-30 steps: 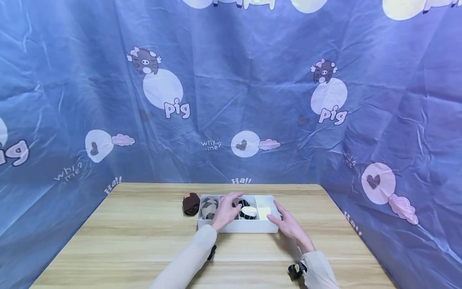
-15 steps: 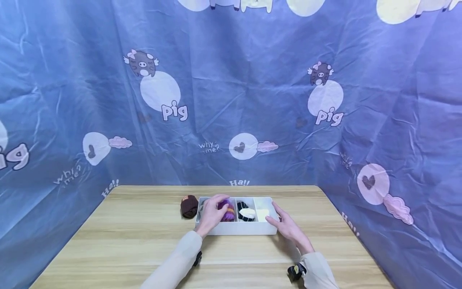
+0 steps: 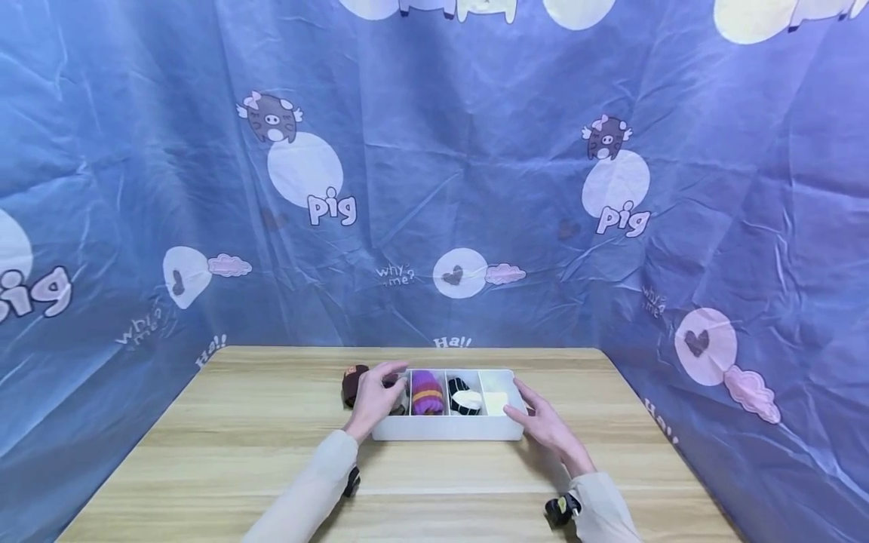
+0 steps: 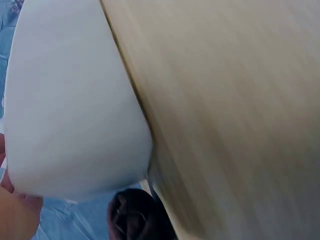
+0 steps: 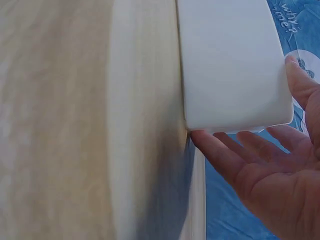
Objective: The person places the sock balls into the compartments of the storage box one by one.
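Observation:
A long white divided box (image 3: 448,430) stands on the wooden table. My left hand (image 3: 377,396), fingers loosely curved, is over its leftmost compartment, partly covering a grey patterned rolled sock (image 3: 399,407). Beside it, a purple rolled sock (image 3: 427,392) with an orange band fills the second compartment. The third holds a black-and-white rolled sock (image 3: 465,397). At the box's right end my right hand (image 3: 546,426) grips the corner, thumb at the rim and fingers along the end wall, as the right wrist view also shows. Something pale (image 3: 495,402) shows in the rightmost compartment.
A dark brown rolled sock (image 3: 351,383) lies on the table just left of the box, partly behind my left hand. Blue printed fabric (image 3: 407,188) hangs around the back and sides of the wooden table (image 3: 434,483).
My left hand has moved left across the box, from beside the third compartment to the leftmost one, uncovering the purple sock. My right hand has stayed at the right end.

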### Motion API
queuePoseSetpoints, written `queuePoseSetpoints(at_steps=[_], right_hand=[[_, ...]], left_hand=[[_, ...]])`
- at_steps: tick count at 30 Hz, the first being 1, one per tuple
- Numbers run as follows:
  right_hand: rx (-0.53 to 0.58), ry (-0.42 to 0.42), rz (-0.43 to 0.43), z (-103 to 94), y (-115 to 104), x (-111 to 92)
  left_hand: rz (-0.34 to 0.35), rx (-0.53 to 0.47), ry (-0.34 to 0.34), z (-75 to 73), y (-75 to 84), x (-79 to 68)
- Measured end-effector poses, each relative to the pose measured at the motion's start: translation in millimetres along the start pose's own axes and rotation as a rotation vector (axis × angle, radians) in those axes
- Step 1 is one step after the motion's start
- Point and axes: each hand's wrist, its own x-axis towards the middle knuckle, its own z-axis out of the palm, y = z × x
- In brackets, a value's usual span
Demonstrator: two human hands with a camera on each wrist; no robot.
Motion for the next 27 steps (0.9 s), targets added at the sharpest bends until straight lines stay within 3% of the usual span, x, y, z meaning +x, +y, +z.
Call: queuePoseSetpoints(at_steps=[15,20,27], right_hand=[[0.111,0.091,0.038,-4.9,4,-4],[0.178,0.061,0.056,-9.5,6,-2],[0.248,-0.032,0.048,-16.9,10,-3]], left_hand=[[-0.157,-0.069,0.057,-34.0,-23.3,8.6],[-0.203,-0.075,0.086,-50.6,-36.5,11.0],[-0.332,-0.098,0.071,-65.1,-55.4,13.1]])
